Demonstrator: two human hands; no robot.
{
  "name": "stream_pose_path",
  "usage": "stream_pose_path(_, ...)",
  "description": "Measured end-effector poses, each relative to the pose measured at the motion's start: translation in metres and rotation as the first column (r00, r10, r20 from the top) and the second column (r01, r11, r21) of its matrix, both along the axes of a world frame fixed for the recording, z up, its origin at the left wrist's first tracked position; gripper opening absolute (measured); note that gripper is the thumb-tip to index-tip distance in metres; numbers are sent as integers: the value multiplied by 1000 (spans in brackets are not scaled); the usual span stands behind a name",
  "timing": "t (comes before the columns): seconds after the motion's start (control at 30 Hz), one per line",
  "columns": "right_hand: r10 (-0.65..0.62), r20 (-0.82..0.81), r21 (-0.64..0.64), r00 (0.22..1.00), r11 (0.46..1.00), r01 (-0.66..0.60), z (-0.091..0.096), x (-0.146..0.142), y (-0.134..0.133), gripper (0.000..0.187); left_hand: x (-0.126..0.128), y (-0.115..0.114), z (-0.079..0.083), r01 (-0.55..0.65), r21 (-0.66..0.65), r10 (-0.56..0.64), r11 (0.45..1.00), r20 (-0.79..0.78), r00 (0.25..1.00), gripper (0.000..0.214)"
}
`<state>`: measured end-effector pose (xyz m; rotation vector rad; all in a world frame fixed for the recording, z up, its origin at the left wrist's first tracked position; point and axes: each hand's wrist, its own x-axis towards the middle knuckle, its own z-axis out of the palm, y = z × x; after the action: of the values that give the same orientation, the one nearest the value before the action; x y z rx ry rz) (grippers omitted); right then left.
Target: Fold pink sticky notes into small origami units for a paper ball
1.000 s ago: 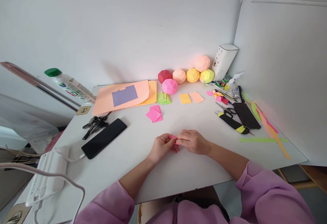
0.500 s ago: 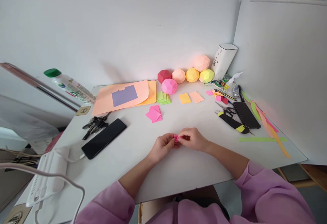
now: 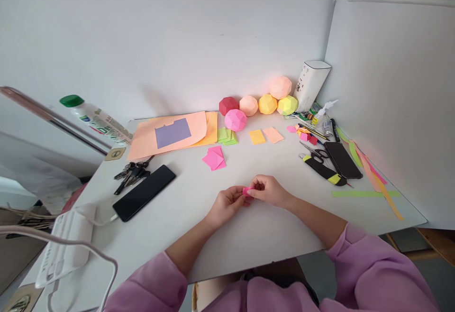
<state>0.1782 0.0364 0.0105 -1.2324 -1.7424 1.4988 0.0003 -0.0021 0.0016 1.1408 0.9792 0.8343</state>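
Observation:
A small folded piece of pink paper point(image 3: 246, 191) is pinched between both hands above the front middle of the table. My left hand point(image 3: 228, 203) holds it from the left, thumb and fingers closed on it. From the right, my right hand point(image 3: 267, 190) grips its other side between thumb and fingertips; the fingers hide part of it. Beyond the hands lies a small pile of pink paper squares point(image 3: 214, 158). Farther back are green squares point(image 3: 227, 136), an orange square point(image 3: 257, 137) and a peach square point(image 3: 273, 135).
Several faceted paper balls point(image 3: 235, 120) line the wall. Scissors point(image 3: 317, 153), a utility knife point(image 3: 323, 170), a black case point(image 3: 343, 160) and paper strips point(image 3: 387, 200) lie right. Left are a phone point(image 3: 145, 193), keys point(image 3: 133, 175), a power strip point(image 3: 67, 245) and large peach sheets point(image 3: 142, 141).
My right hand has shifted slightly up, its thumb now lying over the pink paper. The left hand has stayed nearly still.

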Motion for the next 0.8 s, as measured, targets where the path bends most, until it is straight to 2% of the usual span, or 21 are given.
stream_pose_path(0.23,55,-47,-100,997,993,-60,5,2,2,31,1,-1,2,5,18,-6,1000,39,999,29)
stream_pose_path(0.4,46,-93,-87,995,995,-54,5,0,1,29,1,0,3,-19,-9,19,1000,69,997,32)
stream_pose_path(0.6,54,-159,-56,986,996,-63,4,0,0,25,0,0,4,-5,-33,3,999,-51,999,31)
stream_pose_path(0.8,60,-139,-21,988,998,-63,4,1,1,25,-1,-1,0,-18,-9,18,1000,-41,999,32)
